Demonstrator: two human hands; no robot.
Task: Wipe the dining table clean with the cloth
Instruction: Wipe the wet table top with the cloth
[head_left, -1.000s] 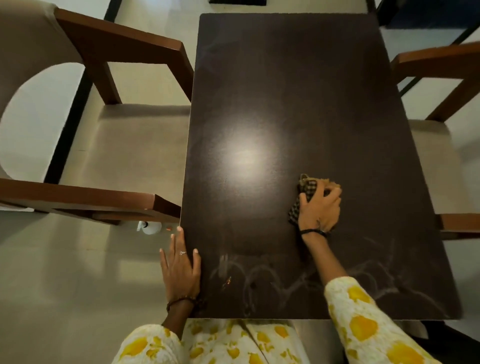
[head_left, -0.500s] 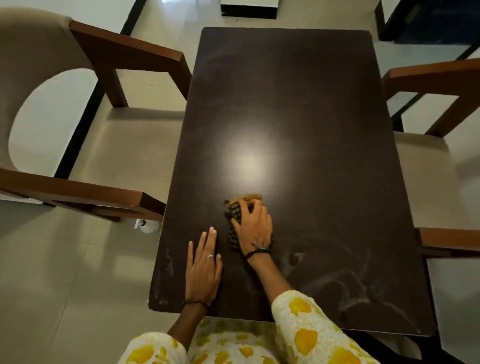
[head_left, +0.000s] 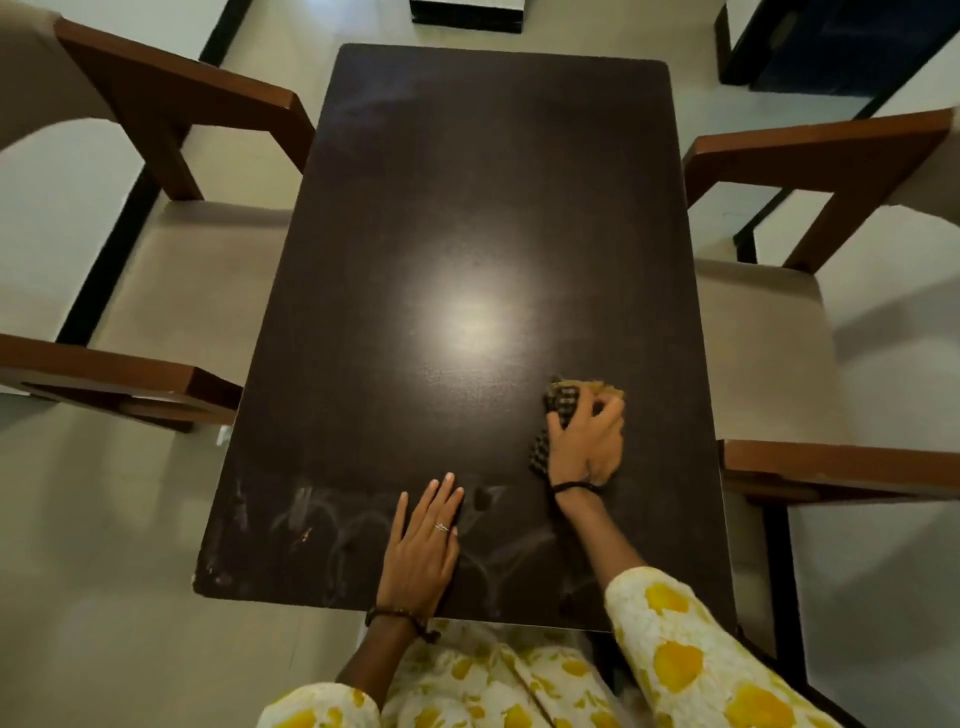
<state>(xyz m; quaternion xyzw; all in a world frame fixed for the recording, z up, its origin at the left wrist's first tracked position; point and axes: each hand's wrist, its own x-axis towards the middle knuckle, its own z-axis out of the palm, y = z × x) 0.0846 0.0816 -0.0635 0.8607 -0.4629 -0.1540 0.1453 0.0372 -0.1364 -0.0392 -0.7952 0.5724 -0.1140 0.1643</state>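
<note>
Cloth (head_left: 563, 402), checked dark and tan, lies bunched on the dining table (head_left: 483, 208) toward its right side, a little nearer the person than the bright glare in the middle of the dark top.

At the far left stands a wooden armchair (head_left: 171, 104) with a pale seat cushion, its two brown armrests reaching toward the table's left edge. Pale floor (head_left: 93, 597) shows below it. On the table's near-left part, whitish smear marks (head_left: 322, 514) curve across the dark surface, and pale scuffs dot the near-left corner.

Next comes the left hand (head_left: 421, 551), laid flat on the tabletop near the front edge, fingers straight and together, grasping nothing. A ring sits on one finger and a dark beaded bracelet circles the wrist.

Further right, the right hand (head_left: 587, 441) lies on top of the cloth, fingers curled down over it and gripping it against the table; the checked fabric shows beyond the fingertips and along the hand's left side. A dark band rings that wrist, and a white sleeve with yellow blotches (head_left: 675, 654) covers the forearm below.

At the far right a second wooden armchair (head_left: 831, 150) faces the table, its armrests near the table's right edge.
</note>
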